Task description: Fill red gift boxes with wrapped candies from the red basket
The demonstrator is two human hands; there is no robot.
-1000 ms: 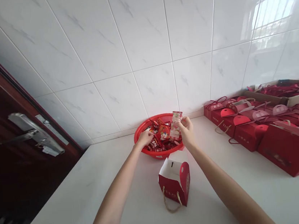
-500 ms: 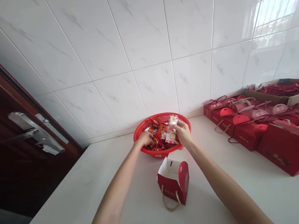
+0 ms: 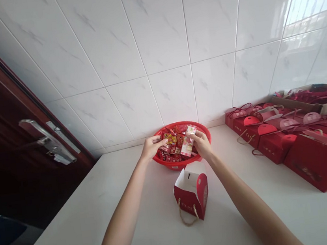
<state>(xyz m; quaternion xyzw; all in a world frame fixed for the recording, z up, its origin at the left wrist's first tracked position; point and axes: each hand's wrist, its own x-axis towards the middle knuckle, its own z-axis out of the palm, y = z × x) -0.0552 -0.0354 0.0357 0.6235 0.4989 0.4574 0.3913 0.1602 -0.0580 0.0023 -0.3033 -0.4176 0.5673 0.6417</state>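
Note:
My left hand [image 3: 151, 147] is closed at the left side of a red plastic basket [image 3: 202, 125], pinching a red and yellow candy packet [image 3: 171, 138] by its edge. In my right hand [image 3: 201, 141], over the basket's right side, is a pink and white candy packet [image 3: 187, 146] held upright at a slant. Below both packets lie several red-wrapped sweets [image 3: 177, 157] in the basket. Nearer to me, between my forearms, stands a red gift box [image 3: 188, 201] with its white inside showing, its top open and a rope handle hanging at the front.
Several red gift boxes [image 3: 273, 146] stand in rows on the right of the white table [image 3: 146, 228]. Behind them is a cardboard tray [image 3: 325, 106] with dark red ribbons. A tiled wall [image 3: 175, 97] rises behind the basket, and a dark door [image 3: 10, 117] is at the left.
My left hand has come up out of the sweets, moving left, with the red and yellow candy packet in its fingers. My right hand still holds the pink and white packet. The view shifted slightly.

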